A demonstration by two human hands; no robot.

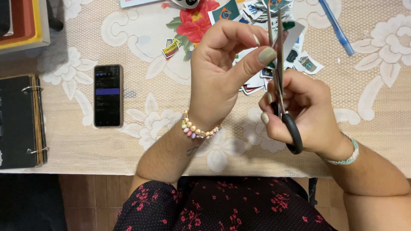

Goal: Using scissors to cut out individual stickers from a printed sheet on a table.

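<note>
- Your right hand [306, 113]: fingers curled through the black loop handles of a pair of scissors [280, 77], gripping them shut around the handles. The blades point up and away from you, slightly parted.
- Your left hand [222, 72]: thumb and fingers pressed together, pinching a small paper cut-out [292, 36] at the scissor blades. Much of the paper is hidden behind the thumb and blades.
- Both hands are held above the tabletop [141, 149], close together, touching or nearly so; you cannot tell which.
- Beaded bracelet [198, 130] on your left wrist; pale green band [349, 157] on your right wrist.
- Pile of cut stickers [265, 10] lies on the tabletop just beyond your hands, with one loose sticker [170, 48] apart to the left, by a red printed flower.
- Blue pen [337, 28] lies at the upper right, well apart from the hands.
- Black phone [108, 95], screen lit, lies flat to the left of your left arm.
- Black ring binder [19, 122] at the left edge; stacked books [25, 21] in the upper left corner.
- Lace floral cloth covers the tabletop.
</note>
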